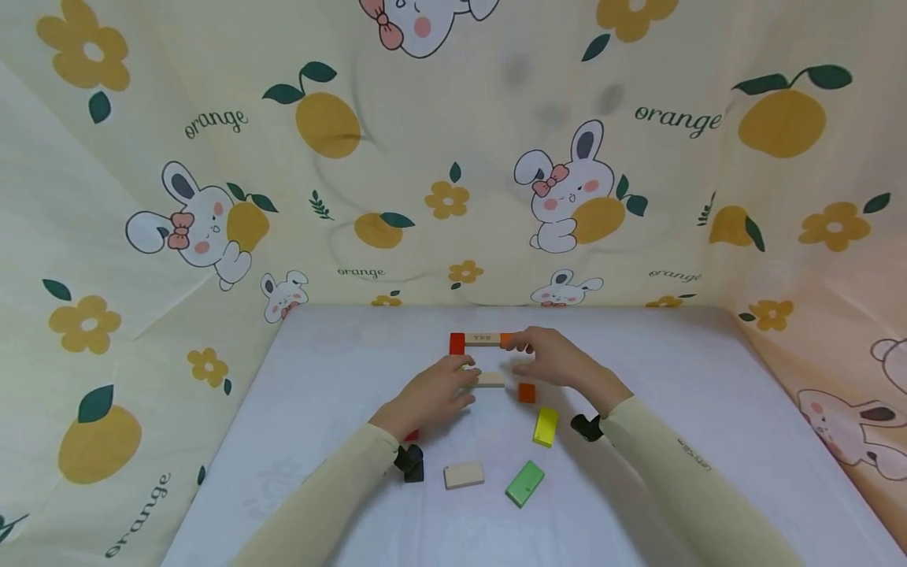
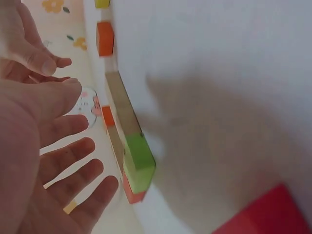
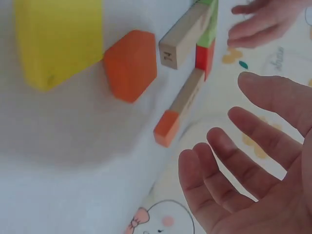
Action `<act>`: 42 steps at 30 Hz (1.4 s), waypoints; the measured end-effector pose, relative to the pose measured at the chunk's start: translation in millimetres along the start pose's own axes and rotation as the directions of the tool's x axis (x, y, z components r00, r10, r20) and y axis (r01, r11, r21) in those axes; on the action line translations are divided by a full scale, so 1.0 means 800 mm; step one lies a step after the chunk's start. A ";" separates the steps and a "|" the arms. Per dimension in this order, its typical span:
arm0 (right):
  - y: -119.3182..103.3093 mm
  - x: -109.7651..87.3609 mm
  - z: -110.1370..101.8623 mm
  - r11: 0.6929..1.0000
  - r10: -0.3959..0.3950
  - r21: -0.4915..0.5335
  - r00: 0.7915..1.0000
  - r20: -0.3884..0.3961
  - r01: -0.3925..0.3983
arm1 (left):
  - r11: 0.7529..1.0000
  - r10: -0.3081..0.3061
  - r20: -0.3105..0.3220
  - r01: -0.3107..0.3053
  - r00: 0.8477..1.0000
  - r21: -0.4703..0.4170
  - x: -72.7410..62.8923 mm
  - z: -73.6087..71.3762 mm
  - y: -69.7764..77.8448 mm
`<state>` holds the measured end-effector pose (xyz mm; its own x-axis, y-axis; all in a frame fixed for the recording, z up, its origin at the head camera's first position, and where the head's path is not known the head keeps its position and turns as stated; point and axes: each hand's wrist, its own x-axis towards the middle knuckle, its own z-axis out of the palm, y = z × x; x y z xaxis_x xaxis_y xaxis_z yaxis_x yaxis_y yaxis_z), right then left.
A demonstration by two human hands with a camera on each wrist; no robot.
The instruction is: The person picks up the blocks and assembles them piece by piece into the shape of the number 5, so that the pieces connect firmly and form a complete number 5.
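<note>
My left hand (image 1: 435,390) hovers by the near wooden bar (image 1: 490,379), fingers spread and holding nothing. Beside that hand is a green block (image 2: 139,161), mostly hidden by it in the head view; the near bar runs off from this block. Further back, a red block (image 1: 457,343), a long wooden bar (image 1: 482,339) and a small orange block (image 1: 505,340) form a row. My right hand (image 1: 556,358) is over the row's right end, fingers loosely bent; the right wrist view shows nothing in its grasp. A separate orange block (image 3: 130,67) lies right of the near bar.
Nearer me lie a yellow block (image 1: 546,427), a green block (image 1: 525,483) and a short wooden block (image 1: 464,476). A red block (image 2: 268,214) is partly covered by my left arm in the head view. A patterned cloth (image 1: 453,150) hangs behind the white table (image 1: 340,354).
</note>
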<state>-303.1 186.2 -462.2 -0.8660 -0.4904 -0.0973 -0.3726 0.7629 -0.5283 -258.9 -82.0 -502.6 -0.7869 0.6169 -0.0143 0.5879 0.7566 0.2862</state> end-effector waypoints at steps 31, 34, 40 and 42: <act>0.041 -0.030 0.042 0.997 0.065 0.030 0.995 0.071 -0.067 | 0.986 0.012 0.055 -0.021 0.998 0.164 -0.007 0.028 0.028; 0.042 -0.030 0.044 0.999 0.048 0.019 0.996 0.071 -0.049 | 0.981 0.006 0.064 -0.018 0.998 0.191 -0.005 0.030 0.031; 0.043 -0.029 0.044 0.999 0.048 -0.001 0.996 0.070 -0.048 | 0.975 -0.008 0.065 -0.007 0.998 0.224 -0.001 0.036 0.032; 0.043 -0.028 0.044 0.999 0.048 0.002 0.997 0.067 -0.048 | 0.974 -0.012 0.067 -0.003 0.998 0.225 0.000 0.037 0.032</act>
<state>-284.5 208.7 -507.6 -0.8584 -0.4808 -0.1789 -0.3301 0.7847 -0.5247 -238.5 -56.2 -523.6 -0.7798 0.6206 -0.0823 0.6174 0.7841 0.0630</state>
